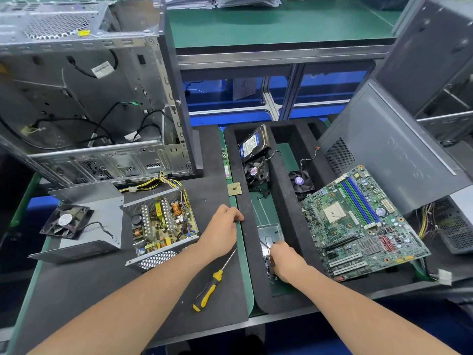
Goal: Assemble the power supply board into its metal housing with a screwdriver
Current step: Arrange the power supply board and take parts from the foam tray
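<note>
Yellow-handled screwdriver [208,290] lay beside the relaxed left hand [222,228].
Among metal parts [271,233], the right hand [284,261] curled; grip unclear.

**Both hands low, palms down**

The left hand [222,233] lay palm down, reaching in from the lower left on a bare arm, its fingers loosely bent with the tips pointing down. The right hand [286,262] sat nearer and apart from it, also palm down. Its fingers curled under out of sight, so any pinch could not be told.
</note>
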Motion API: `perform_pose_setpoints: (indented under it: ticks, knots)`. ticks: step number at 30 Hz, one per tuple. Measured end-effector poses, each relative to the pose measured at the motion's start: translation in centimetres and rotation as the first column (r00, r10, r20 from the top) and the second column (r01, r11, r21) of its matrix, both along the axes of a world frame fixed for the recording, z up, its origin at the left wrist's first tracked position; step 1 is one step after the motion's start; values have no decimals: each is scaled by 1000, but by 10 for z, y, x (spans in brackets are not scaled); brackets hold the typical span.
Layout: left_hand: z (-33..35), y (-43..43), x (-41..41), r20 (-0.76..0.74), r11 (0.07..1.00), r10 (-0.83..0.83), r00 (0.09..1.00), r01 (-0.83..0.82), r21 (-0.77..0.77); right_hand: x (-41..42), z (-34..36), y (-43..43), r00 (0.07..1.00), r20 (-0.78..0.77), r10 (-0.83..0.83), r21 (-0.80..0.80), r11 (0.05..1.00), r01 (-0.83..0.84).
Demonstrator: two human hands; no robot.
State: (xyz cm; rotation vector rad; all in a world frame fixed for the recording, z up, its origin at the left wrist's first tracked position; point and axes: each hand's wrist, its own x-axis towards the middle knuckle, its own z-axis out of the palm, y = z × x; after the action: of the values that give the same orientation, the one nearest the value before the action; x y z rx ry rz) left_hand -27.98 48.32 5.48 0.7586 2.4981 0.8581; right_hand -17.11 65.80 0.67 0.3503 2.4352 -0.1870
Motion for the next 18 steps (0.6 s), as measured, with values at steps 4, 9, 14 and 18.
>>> perform_pose_setpoints:
  ticks: [4,9,14,18]
  knots:
    - [1,0,0,-2,1000,0,1000,0,-2,0,-6,3,996,30,79,21,997,-79]
    - [5,1,2,19,1000,1,1000,-1,-15,3,-10,1,991,14,130,76,988,-131]
    - [8,0,4,44,1000,3,999,-2,-26,7,-8,-3,994,-1,106,109,988,-106]
    - [11,0,5,63,1000,7,998,-6,-26,3,4,-4,999,2,43,80,996,-43]
